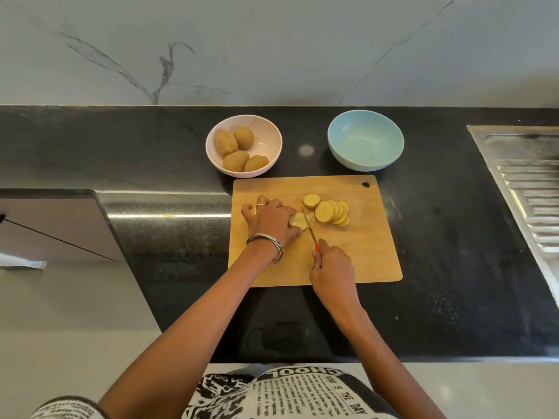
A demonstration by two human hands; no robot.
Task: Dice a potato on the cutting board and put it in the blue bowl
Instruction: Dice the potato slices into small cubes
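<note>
A wooden cutting board [360, 252] lies on the black counter. My left hand [270, 220] presses down on the uncut end of a potato [298, 221] near the board's middle left. My right hand [332, 272] grips a small knife [311, 231] with a red handle, its blade set against the potato's cut face. Several round yellow potato slices [331, 211] lie fanned out just right of the blade. The blue bowl [365, 140] stands behind the board on the right, with nothing in it.
A pink bowl [269, 133] holding several whole potatoes [239, 148] stands behind the board's left corner. A steel sink drainboard [532, 189] takes up the counter's far right. The counter steps down at the left [169, 204]. A marble wall rises behind.
</note>
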